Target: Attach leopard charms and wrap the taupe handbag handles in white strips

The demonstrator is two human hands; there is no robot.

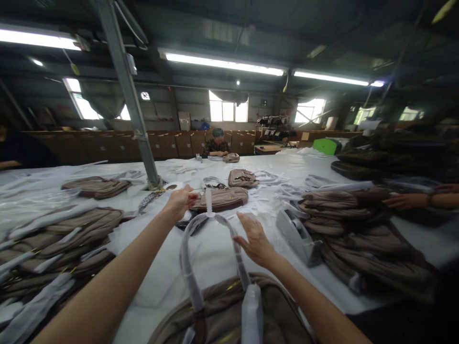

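A brown-grey handbag [229, 315] lies at the near edge of the table, its looped handle [186, 253] wrapped in pale plastic and pointing away from me. A white strip [209, 200] rises from the top of that loop. Left of the strip, my left hand [180, 203] is closed in a pinch; what its fingertips hold is too small to make out. On the loop's right side, my right hand [256, 241] has its fingers stretched out, thumb by the wrapped handle. Just beyond my hands lies another bag [224, 198].
Stacked bags lie at left [82, 231] and right [340, 224]. A grey tape-dispenser-like box [299, 236] stands right of my right hand. A metal post [125, 95] rises from the table. A co-worker's hand [407, 200] touches the right stack; another person [217, 143] sits opposite.
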